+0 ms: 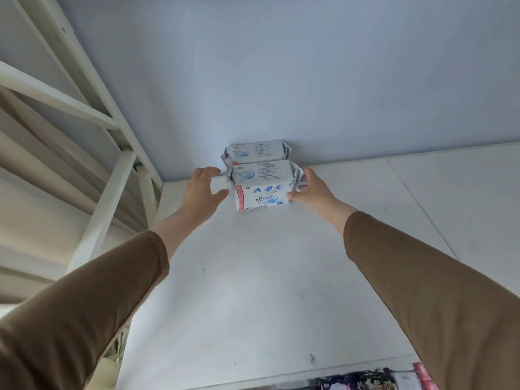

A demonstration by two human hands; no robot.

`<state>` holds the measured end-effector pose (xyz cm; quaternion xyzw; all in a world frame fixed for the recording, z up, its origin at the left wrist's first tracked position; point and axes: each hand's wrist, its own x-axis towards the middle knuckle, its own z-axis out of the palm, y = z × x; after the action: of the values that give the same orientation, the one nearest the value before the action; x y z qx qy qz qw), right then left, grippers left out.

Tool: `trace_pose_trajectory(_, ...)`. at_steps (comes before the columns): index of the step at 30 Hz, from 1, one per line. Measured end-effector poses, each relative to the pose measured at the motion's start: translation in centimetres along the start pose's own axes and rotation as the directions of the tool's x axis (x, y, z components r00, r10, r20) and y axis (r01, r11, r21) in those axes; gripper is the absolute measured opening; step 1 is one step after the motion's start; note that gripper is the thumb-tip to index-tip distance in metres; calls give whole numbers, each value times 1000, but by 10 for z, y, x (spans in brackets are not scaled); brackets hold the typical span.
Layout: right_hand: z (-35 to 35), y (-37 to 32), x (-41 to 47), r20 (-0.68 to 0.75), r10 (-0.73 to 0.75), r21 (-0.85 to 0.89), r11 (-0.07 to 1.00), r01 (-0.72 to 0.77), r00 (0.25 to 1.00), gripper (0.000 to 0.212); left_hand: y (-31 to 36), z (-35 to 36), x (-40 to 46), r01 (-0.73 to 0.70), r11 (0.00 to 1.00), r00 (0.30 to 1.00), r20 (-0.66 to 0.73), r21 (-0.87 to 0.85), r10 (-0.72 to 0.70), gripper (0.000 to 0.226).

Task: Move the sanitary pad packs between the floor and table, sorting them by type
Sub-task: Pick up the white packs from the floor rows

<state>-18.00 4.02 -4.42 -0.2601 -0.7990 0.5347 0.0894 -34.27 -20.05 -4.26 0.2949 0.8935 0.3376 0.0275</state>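
Two white sanitary pad packs with blue print stand at the far edge of the white table (253,291), against the wall. The near pack (263,187) shows "ABC" lettering; the far pack (257,152) sits directly behind it, touching it. My right hand (311,188) grips the near pack's right end, with the thumb on its front face. To the left of that pack my left hand (204,190) is spread open, a small gap from its left end, holding nothing.
A white metal bed frame (107,153) runs along the table's left side. Below the table's near edge, several dark and pink packs (365,380) lie on the floor. A seam (422,209) crosses the tabletop at the right.
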Motion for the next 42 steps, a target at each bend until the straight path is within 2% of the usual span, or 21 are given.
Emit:
trace_pose_trajectory(3,-5,13,-20,-27,34,-145,989,-38,999,70,6,1,-26,5,998,1000,-22,69,-3,49)
trace_pose_trajectory(7,-12,30,-61,32,29,-275,961,-19,999,67,18,8,-80,47,994,999,-15,102,-46,47)
trace_pose_trajectory(15,-35,56,-195,179,-150,-461,860,218,972,48,67,37,-230,88,979,996,5,183,-90,45)
trace_pose_trajectory(18,-46,66,-253,200,-230,-477,826,300,952,44,89,47,-289,84,977,996,3,197,-86,44)
trace_pose_trajectory(22,-57,82,-320,184,-332,-462,801,380,925,38,110,57,-358,10,978,1000,9,208,-12,41)
trace_pose_trajectory(28,-46,126,-395,144,-401,-476,773,418,905,29,110,82,-435,-62,985,995,81,162,50,36)
trace_pose_trajectory(32,-20,174,-430,118,-354,-481,797,365,928,25,83,113,-477,-84,987,982,180,136,59,33)
trace_pose_trajectory(36,14,236,-459,105,-226,-464,850,249,968,27,46,153,-521,-3,992,965,259,128,-30,41)
trace_pose_trajectory(42,71,342,-477,124,-60,-445,889,110,990,30,-25,230,-576,43,982,919,378,186,-112,40)
